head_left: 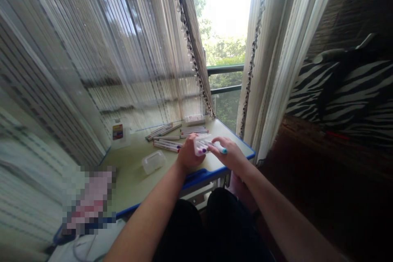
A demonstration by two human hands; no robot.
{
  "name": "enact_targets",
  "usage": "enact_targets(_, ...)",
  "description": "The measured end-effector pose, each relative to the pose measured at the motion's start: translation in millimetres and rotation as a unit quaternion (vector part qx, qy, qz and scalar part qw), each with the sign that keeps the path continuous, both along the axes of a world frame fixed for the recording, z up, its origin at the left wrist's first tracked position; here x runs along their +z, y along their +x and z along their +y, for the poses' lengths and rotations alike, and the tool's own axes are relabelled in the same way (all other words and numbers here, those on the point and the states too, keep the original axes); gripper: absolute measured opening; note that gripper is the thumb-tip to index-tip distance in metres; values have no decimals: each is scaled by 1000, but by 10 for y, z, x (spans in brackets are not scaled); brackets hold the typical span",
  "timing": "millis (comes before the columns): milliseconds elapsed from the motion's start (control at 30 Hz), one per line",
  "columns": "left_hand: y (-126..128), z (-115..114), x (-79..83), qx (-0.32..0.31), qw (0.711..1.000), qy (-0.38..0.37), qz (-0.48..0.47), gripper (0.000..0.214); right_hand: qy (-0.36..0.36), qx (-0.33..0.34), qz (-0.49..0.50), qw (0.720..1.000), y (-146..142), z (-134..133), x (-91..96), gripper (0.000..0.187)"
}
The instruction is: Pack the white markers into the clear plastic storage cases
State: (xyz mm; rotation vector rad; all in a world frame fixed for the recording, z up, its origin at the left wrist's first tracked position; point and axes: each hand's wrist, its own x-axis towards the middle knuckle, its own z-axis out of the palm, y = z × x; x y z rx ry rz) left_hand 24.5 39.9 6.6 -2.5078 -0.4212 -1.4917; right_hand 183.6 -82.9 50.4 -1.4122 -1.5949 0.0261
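Note:
My left hand [188, 153] is wrapped round a clear plastic case [201, 141] and holds it above the table's front edge. Several white pens with pink and purple ends lie inside that case. Between the fingers of my right hand [229, 153] is a marker [221, 148] with a white body and a turquoise end, close against the case's right side. Left of my hands a translucent plastic lid or box [154, 161] rests on the table. White markers [167, 144] with coloured ends lie in loose groups just beyond my left hand.
The pale table [132, 188] has a blue edge. Near its back stand a clear box with a label [118, 133] and another small clear case [194, 119]. More markers [163, 131] lie between them. Sheer curtains [147, 49] hang behind; a pixelated pinkish patch [92, 196] covers the left corner.

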Motion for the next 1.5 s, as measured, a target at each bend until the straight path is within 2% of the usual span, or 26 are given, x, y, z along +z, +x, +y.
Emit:
enact_targets(133,1,13,-20,-1,1000,0,-3,64,-38,13,52,998,-9,-36,16,22)
enact_targets(300,-21,23,1,0,1000,-3,-5,67,-44,15,73,996,-31,-60,57,28)
enact_targets(567,-63,19,43,29,998,-10,-46,66,72,-17,28,997,-151,52,-31,19)
enact_targets(767,-68,11,53,37,998,-10,-54,67,92,2,-5,996,-172,73,71,24)
enact_targets(900,-77,8,65,40,997,-15,-60,67,121,-29,-58,991,-181,67,113,20)
enact_targets(1000,-74,4,73,44,997,0,-60,67,142,-24,-84,986,-209,60,85,17)
enact_targets(1100,-64,-5,78,36,997,20,-60,67,151,-17,-63,986,-229,49,14,16)
enact_targets(1300,-32,-10,58,28,998,26,-56,66,120,4,-21,993,-205,42,-117,23)
enact_targets(1500,-38,0,57,14,999,25,-27,67,110,24,-18,994,-160,124,-154,23)
